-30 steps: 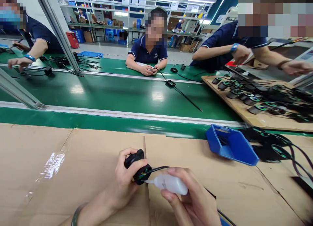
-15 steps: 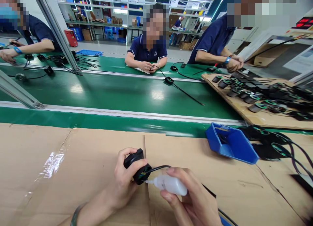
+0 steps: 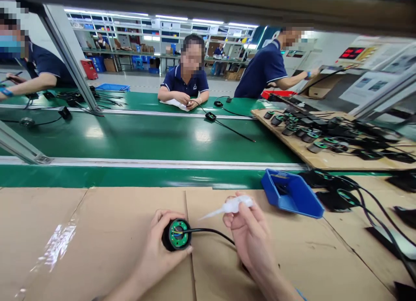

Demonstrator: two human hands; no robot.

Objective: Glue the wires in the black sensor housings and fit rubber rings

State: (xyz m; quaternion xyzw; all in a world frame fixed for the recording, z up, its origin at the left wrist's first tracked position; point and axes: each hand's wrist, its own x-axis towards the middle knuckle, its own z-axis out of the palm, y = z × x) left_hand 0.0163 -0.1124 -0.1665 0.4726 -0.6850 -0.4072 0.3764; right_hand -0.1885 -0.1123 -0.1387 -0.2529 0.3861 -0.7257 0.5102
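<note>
My left hand [image 3: 159, 244] is wrapped round a black cylindrical housing [image 3: 167, 239], its open end turned up and to the right. Inside that end shows a green ring-shaped circuit board [image 3: 184, 239] with thin coloured wires at its centre. A black cable [image 3: 214, 232] runs out of the housing to the right and passes under my right wrist. In my right hand [image 3: 248, 225] is a small white squeeze bottle [image 3: 238, 203], its long thin nozzle pointing left and slightly down, apart from the housing. Cardboard [image 3: 107, 231] covers the bench below both hands.
A blue bin [image 3: 292, 194] with small dark parts stands to the right, beside black parts [image 3: 341, 199] with cables. Beyond runs a green conveyor belt [image 3: 146, 138]. A wooden board [image 3: 279, 136] bears many similar housings. Co-workers sit and stand across the belt.
My right hand has lifted the squeeze bottle up and away from the housing. My left hand has turned the housing so its circuit board faces me more. The camera view has tilted up.
</note>
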